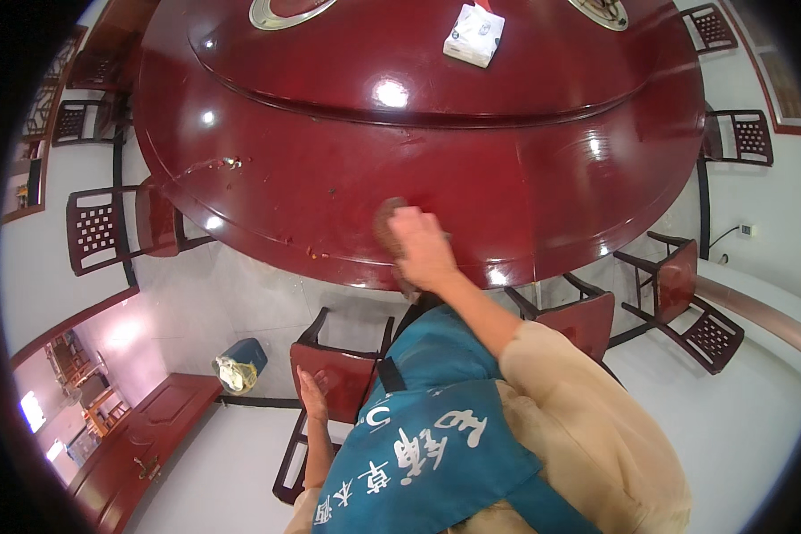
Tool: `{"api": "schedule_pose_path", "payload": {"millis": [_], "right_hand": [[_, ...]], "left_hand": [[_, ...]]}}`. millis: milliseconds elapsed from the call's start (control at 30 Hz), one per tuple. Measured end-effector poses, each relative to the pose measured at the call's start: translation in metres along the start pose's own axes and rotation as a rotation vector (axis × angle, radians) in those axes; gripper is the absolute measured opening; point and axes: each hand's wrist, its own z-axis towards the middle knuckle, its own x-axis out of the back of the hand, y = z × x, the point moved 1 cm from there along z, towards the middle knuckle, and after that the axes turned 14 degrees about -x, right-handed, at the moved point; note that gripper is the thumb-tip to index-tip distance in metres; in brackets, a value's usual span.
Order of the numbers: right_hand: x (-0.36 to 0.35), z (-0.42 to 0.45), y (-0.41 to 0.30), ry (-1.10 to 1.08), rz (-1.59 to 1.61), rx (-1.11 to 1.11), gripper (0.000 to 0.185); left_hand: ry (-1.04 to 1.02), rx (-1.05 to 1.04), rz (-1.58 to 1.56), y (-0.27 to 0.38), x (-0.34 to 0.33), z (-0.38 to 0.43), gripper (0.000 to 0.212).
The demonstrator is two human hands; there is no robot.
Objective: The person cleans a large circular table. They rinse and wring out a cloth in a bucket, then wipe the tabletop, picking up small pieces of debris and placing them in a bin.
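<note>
My right hand (424, 247) presses a brown cloth (388, 230) onto the red lacquered round table (294, 193), close to its near edge. Part of the cloth is hidden under the fingers, and the hand is slightly blurred. My left hand (314, 392) hangs low with nothing in it, in front of a red chair seat (340, 377). Food scraps (317, 254) lie along the table's near rim, left of the cloth. Farther left is a small pile of food bits (232, 162) with a wet streak beside it.
On the raised turntable (347, 73) stand a white tissue pack (474, 37) and two metal-rimmed round pieces, one at left (260, 17), one at right (614, 19). Wooden chairs (153, 217) surround the table. A blue waste bin (250, 357) stands by the open red door (153, 427).
</note>
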Motion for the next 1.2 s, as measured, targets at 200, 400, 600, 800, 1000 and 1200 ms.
{"api": "schedule_pose_path", "payload": {"millis": [200,400,600,800,1000,1200], "right_hand": [[0.078,-0.013,0.162,0.577,-0.22,-0.428,0.063],[0.077,0.078,0.128,0.47,-0.275,-0.423,0.067],[0.025,0.154,0.036,0.305,-0.319,-0.201,0.067],[-0.025,0.153,-0.084,0.07,-0.287,0.153,0.068],[-0.062,0.062,-0.079,-0.075,-0.052,0.361,0.071],[0.031,-0.027,0.027,0.115,-0.019,0.076,0.061]], "left_hand": [[-0.092,0.007,0.043,0.02,-0.038,0.011,0.072],[-0.067,0.005,-0.016,0.005,-0.036,-0.002,0.076],[-0.004,0.088,-0.06,-0.012,-0.033,-0.029,0.08],[0.073,0.168,-0.075,-0.029,-0.016,-0.057,0.079],[0.099,0.133,-0.049,-0.021,-0.007,-0.05,0.077],[0.082,0.116,-0.073,-0.034,-0.022,-0.044,0.075]]}}
